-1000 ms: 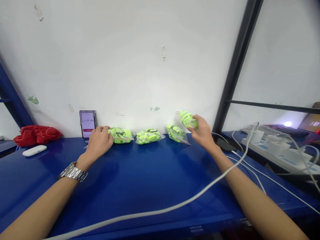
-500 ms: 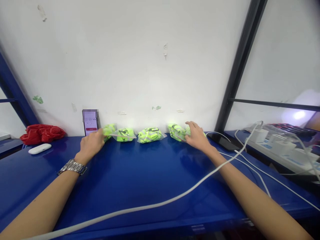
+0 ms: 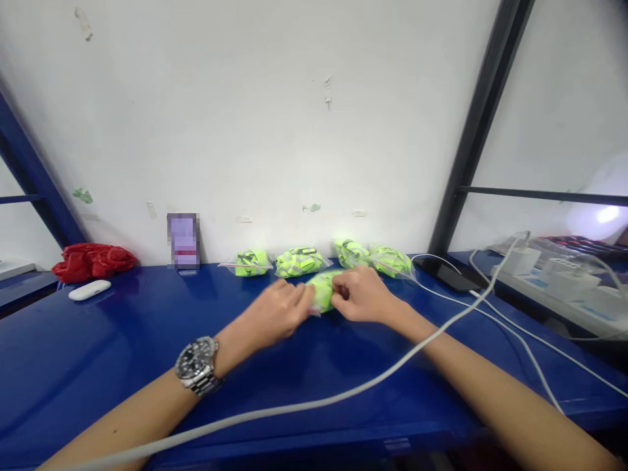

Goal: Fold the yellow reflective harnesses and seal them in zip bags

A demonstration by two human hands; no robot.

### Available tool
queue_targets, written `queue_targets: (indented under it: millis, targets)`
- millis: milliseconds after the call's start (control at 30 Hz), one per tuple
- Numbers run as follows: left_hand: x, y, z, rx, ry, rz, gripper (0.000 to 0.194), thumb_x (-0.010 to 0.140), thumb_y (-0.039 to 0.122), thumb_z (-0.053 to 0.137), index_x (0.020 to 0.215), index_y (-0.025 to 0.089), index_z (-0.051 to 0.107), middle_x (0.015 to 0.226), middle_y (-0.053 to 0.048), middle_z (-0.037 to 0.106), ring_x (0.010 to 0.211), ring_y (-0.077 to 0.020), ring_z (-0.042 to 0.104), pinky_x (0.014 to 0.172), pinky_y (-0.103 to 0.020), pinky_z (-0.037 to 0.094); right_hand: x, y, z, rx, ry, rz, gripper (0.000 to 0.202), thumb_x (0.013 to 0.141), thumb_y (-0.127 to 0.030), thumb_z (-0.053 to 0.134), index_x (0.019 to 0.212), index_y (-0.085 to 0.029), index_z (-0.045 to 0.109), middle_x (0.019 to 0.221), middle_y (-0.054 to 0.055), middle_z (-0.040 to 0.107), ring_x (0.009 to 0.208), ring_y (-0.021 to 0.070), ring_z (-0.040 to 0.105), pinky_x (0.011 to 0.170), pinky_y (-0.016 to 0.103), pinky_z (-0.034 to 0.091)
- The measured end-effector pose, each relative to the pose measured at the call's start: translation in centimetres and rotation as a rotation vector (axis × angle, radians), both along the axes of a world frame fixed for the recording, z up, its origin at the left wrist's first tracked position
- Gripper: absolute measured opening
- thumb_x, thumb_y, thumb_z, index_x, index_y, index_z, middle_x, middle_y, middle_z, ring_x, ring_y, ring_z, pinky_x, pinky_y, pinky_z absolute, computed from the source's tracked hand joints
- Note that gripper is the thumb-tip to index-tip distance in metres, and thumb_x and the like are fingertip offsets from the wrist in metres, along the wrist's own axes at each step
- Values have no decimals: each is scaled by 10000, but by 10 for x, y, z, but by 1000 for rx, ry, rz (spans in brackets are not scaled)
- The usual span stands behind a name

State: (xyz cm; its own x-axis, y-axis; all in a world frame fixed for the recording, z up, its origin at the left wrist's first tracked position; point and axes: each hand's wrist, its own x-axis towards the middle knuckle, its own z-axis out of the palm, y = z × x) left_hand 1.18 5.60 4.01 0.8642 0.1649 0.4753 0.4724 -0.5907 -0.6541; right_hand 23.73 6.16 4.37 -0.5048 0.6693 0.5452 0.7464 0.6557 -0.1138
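Note:
Between my hands, above the blue table [image 3: 245, 386], is a bagged yellow-green bundle [image 3: 322, 292], slightly blurred. My left hand [image 3: 282, 306], with a metal watch on its wrist, pinches the left side of it. Closed fingers of my right hand [image 3: 360, 294] grip its right side. Behind, along the wall, lie more yellow-green bundles in clear bags: one at the left [image 3: 252, 262], one in the middle [image 3: 299, 261], and two side by side at the right [image 3: 352, 254], [image 3: 391, 260].
A phone [image 3: 185, 242] leans on the wall, with a red bundle [image 3: 95, 261] and a white case [image 3: 89, 290] farther left. Another phone [image 3: 444, 273] and power strips [image 3: 564, 278] are at the right. A white cable [image 3: 338, 397] crosses the foreground.
My left hand has brought the leftmost bundle rightward to the middle, nearer me. My right hand has left the rightmost bundle and closed on this one. The view has shifted slightly.

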Motion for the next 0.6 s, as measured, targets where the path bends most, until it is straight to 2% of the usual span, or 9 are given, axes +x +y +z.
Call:
queue_targets:
  millis: [33,100,200,333,433,533,600]
  targets:
    - [7,-4,-6,-54,22,1,276,936,133,385,1182,55,480,1027,-176,645,682,-180,605,616,-320,482,1,-2,0,-23,-24,-21,142,641,-167,541,502,-178,511,458,-13,494,447,108,398,499,252,254]
    - [12,-8,-14,-163,-23,-43,265,940,170,394,1163,56,482,1024,-181,624,769,-209,621,661,-336,507,4,-2,1,-71,-47,-19,163,614,-164,539,464,-180,476,423,-22,457,425,99,353,484,253,218]
    - [5,-8,-17,-244,-112,-104,180,942,203,411,1028,94,524,975,-153,603,875,-233,605,744,-352,513,11,2,1,-108,-23,-6,122,625,-153,532,508,-181,514,469,-21,513,444,104,397,488,248,232]
    - [-1,-5,-15,-372,-139,-24,197,965,161,342,898,141,526,823,-64,559,731,-172,552,669,-304,466,12,4,1,-93,15,-89,104,647,-153,548,548,-181,558,520,-5,577,481,123,465,496,249,253]
    - [3,-4,-13,-578,-358,4,222,981,221,352,814,164,486,721,0,512,617,-124,489,595,-257,408,7,1,1,-92,66,-140,128,665,-149,557,539,-175,556,506,-3,570,483,125,479,505,250,273]
    - [7,-5,-8,-742,-609,26,273,963,303,417,723,176,448,612,45,462,526,-93,426,521,-227,339,-1,-5,0,-226,142,58,125,723,-142,557,604,-165,589,532,-16,579,497,108,500,535,239,324]
    - [9,-7,-6,-846,-679,31,287,943,329,450,701,174,450,589,51,466,509,-85,410,495,-213,316,-8,-10,-3,-326,218,225,162,821,-219,546,682,-156,602,576,-19,583,514,97,499,541,230,345]
